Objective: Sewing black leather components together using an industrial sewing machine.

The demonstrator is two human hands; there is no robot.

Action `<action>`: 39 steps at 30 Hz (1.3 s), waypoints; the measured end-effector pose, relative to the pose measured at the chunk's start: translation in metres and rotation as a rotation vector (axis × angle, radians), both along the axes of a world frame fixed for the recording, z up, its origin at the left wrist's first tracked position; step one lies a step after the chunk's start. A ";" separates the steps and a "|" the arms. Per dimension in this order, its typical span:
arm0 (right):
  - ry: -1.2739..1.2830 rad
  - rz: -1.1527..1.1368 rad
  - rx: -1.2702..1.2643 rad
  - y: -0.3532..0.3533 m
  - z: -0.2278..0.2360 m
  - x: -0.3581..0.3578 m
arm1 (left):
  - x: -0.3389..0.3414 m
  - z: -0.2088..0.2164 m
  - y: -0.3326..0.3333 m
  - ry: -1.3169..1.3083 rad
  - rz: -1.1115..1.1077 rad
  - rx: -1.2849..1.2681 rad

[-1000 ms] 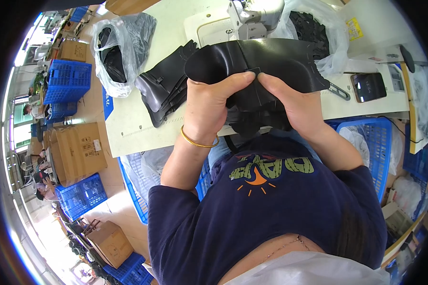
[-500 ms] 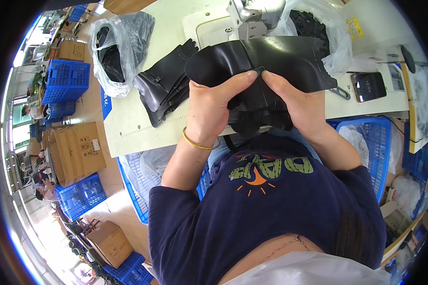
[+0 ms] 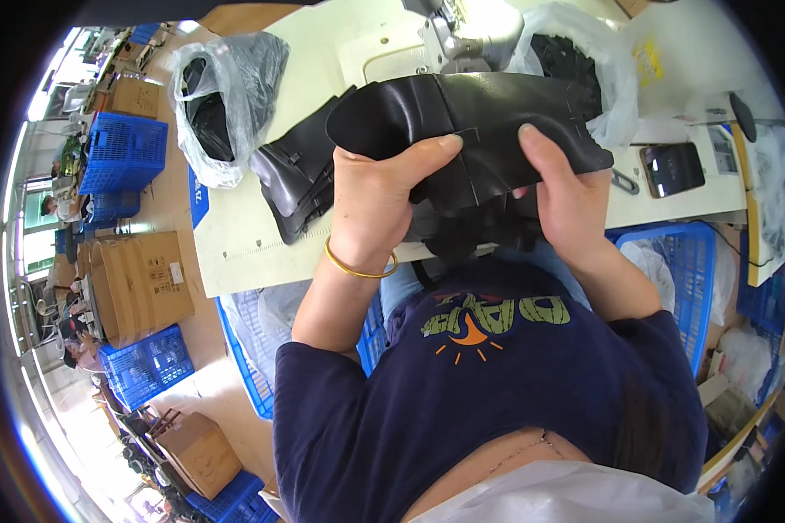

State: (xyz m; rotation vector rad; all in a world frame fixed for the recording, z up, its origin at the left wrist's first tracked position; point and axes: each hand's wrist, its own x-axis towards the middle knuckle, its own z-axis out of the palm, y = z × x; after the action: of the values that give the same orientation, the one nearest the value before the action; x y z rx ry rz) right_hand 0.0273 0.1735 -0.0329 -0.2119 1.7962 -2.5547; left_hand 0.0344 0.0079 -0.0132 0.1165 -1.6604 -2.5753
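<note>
I hold a glossy black leather-like piece [image 3: 506, 105] up over the near side of the white table. A seam runs down its middle, and its right end has a notched edge. My left hand [image 3: 371, 196] is closed on it with the thumb near the seam; its other fingers are hidden underneath. My right hand [image 3: 571, 192] grips the right part, thumb on top, a fingertip showing below. More black pieces [image 3: 475, 231] lie beneath, close to my lap. Left of my left hand, a stack of similar black pieces [image 3: 292, 170] rests on the table.
A grey sewing machine [image 3: 467, 39] stands behind the piece. Plastic bags with black parts lie at the left [image 3: 227, 105] and right [image 3: 615, 78]. A phone [image 3: 673, 168] lies on the table [image 3: 262, 261] at right. Blue crates [image 3: 689, 279] stand below its edge.
My right thumb has moved right, away from the seam, and the thumbs are now apart. The black piece has shifted slightly left and tilted, its right end lower.
</note>
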 end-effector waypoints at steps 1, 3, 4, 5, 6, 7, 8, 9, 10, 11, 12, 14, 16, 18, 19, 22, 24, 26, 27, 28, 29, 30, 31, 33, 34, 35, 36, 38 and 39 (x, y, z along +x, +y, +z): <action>-0.015 0.000 -0.025 0.006 0.003 -0.005 | -0.004 0.005 -0.001 -0.018 -0.024 0.028; 0.009 -0.008 -0.065 0.006 0.009 -0.016 | -0.016 0.008 -0.005 -0.031 -0.044 0.051; 0.026 -0.008 -0.069 0.004 0.009 -0.022 | -0.022 0.010 -0.007 -0.059 -0.064 0.077; 0.023 -0.035 -0.085 0.002 0.007 -0.029 | -0.028 0.013 -0.008 -0.083 -0.069 0.096; 0.020 -0.062 -0.101 0.001 0.007 -0.036 | -0.034 0.015 -0.010 -0.065 -0.070 0.092; -0.004 -0.110 -0.091 -0.003 0.010 -0.041 | -0.040 0.016 -0.012 -0.094 -0.054 0.088; 0.008 -0.112 -0.092 -0.002 0.013 -0.046 | -0.046 0.018 -0.012 -0.129 -0.040 0.087; 0.038 -0.096 -0.092 -0.002 0.016 -0.054 | -0.052 0.020 -0.012 -0.120 -0.028 0.068; 0.065 -0.079 -0.091 -0.002 0.018 -0.061 | -0.059 0.021 -0.012 -0.112 -0.031 0.067; 0.087 -0.087 -0.104 -0.002 0.019 -0.066 | -0.066 0.020 -0.012 -0.074 -0.041 0.071; 0.090 -0.089 -0.106 -0.002 0.018 -0.071 | -0.071 0.021 -0.012 -0.037 -0.050 0.076; 0.127 -0.071 -0.108 -0.001 0.017 -0.078 | -0.078 0.023 -0.010 -0.039 -0.034 0.056; 0.109 -0.094 -0.105 -0.003 0.019 -0.079 | -0.082 0.023 -0.012 0.045 -0.051 0.029; 0.090 -0.111 -0.105 -0.003 0.018 -0.082 | -0.082 0.026 -0.011 0.020 -0.041 0.013; 0.104 -0.104 -0.115 -0.003 0.016 -0.083 | -0.083 0.026 -0.010 0.011 -0.029 0.004; 0.115 -0.094 -0.129 -0.003 0.015 -0.085 | -0.084 0.025 -0.011 -0.006 -0.011 -0.014; 0.108 -0.093 -0.133 -0.003 0.014 -0.085 | -0.084 0.025 -0.012 -0.016 -0.006 -0.021; 0.115 -0.082 -0.140 -0.003 0.012 -0.086 | -0.084 0.026 -0.012 -0.023 -0.010 -0.012; 0.113 -0.082 -0.139 -0.003 0.012 -0.086 | -0.084 0.025 -0.012 -0.025 -0.011 -0.012; 0.113 -0.086 -0.142 -0.003 0.012 -0.086 | -0.084 0.024 -0.012 -0.029 -0.010 -0.008; 0.113 -0.088 -0.146 -0.003 0.011 -0.085 | -0.084 0.024 -0.013 -0.033 -0.007 -0.005; 0.110 -0.086 -0.145 -0.003 0.011 -0.085 | -0.083 0.024 -0.013 -0.035 -0.005 -0.005; 0.118 -0.083 -0.146 -0.003 0.010 -0.086 | -0.082 0.024 -0.012 -0.039 -0.006 -0.003; 0.125 -0.077 -0.146 -0.003 0.010 -0.086 | -0.081 0.025 -0.012 -0.044 -0.006 -0.001; 0.121 -0.084 -0.143 -0.002 0.009 -0.086 | -0.081 0.025 -0.012 -0.031 -0.011 -0.012; 0.118 -0.090 -0.142 -0.003 0.009 -0.086 | -0.080 0.025 -0.013 -0.016 -0.016 -0.023; 0.117 -0.088 -0.141 -0.003 0.010 -0.085 | -0.080 0.025 -0.013 -0.018 -0.014 -0.022; 0.116 -0.094 -0.139 -0.003 0.010 -0.086 | -0.083 0.022 -0.014 0.002 -0.021 -0.017; 0.112 -0.093 -0.137 -0.003 0.010 -0.086 | -0.083 0.022 -0.014 -0.002 -0.020 -0.016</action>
State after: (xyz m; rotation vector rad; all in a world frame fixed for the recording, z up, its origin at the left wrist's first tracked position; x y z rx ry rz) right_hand -0.0589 0.1706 -0.0230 -0.2856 1.7051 -2.7874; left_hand -0.0490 -0.0058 0.0085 0.1014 -1.6906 -2.5772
